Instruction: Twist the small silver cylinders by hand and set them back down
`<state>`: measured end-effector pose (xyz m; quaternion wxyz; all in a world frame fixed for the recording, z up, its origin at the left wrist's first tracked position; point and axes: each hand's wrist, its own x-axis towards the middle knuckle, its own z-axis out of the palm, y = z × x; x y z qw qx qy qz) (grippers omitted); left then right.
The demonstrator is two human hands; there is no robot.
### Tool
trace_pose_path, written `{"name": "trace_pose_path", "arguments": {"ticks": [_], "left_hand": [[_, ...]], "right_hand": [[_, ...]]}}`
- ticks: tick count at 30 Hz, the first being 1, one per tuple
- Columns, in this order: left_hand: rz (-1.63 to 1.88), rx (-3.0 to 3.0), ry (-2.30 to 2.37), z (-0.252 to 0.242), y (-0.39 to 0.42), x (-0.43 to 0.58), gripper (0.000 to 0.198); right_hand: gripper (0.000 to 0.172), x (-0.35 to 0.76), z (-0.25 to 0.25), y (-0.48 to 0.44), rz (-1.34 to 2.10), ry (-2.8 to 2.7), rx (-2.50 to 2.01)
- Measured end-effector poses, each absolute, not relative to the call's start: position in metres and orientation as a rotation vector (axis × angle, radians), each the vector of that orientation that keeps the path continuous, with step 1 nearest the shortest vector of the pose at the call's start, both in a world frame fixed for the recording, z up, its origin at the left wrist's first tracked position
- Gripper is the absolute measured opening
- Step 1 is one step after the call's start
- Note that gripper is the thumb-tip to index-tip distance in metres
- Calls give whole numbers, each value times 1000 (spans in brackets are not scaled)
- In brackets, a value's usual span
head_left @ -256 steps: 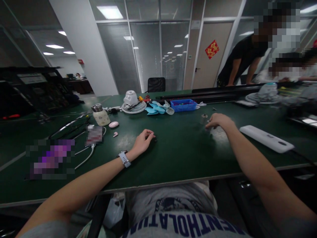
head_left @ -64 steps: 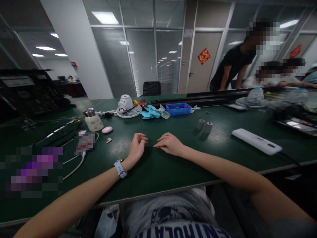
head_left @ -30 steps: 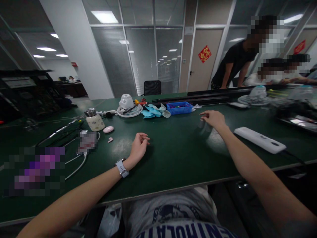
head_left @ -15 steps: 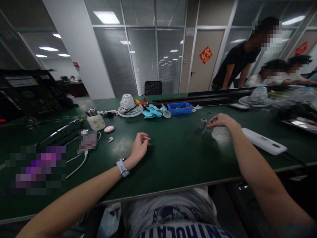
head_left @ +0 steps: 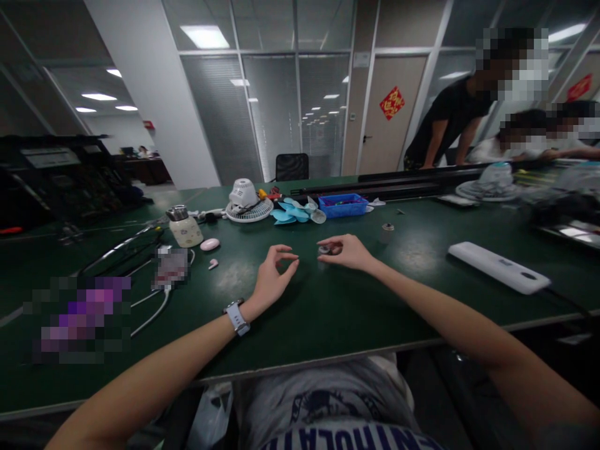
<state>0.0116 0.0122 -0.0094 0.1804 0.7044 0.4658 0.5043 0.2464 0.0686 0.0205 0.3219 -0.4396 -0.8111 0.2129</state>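
Observation:
My right hand is curled around a small grey cylinder at the middle of the dark green table, thumb and fingers on either side of it. What kind of thing the cylinder is, I cannot make out. To its left, my left hand is open and holds nothing, its thumb apart from the bent fingers and turned towards the cylinder. A second small cylinder, silvery at the top, stands upright beyond my right forearm.
A white power strip lies at the right. Further back are a blue basket, light blue fan blades and white fan parts. A cream bottle, pink case and earbud lie left. People lean at the far right.
My right hand has moved left with the grey cylinder, away from the second cylinder towards my left hand. My left hand has spread its thumb and fingers wider.

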Motion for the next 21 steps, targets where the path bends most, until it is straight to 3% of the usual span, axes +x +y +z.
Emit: {"name": "trace_pose_path", "arguments": {"ticks": [6, 18, 21], "left_hand": [[1439, 2052, 1216, 2, 4, 24, 39], [1646, 1885, 1292, 8, 11, 22, 30], [1534, 1898, 1349, 1, 14, 8, 31]], "right_hand": [[60, 205, -4, 49, 778, -2045, -755], [60, 207, 2, 43, 713, -2088, -779], [60, 209, 3, 43, 652, -2095, -809]]}}
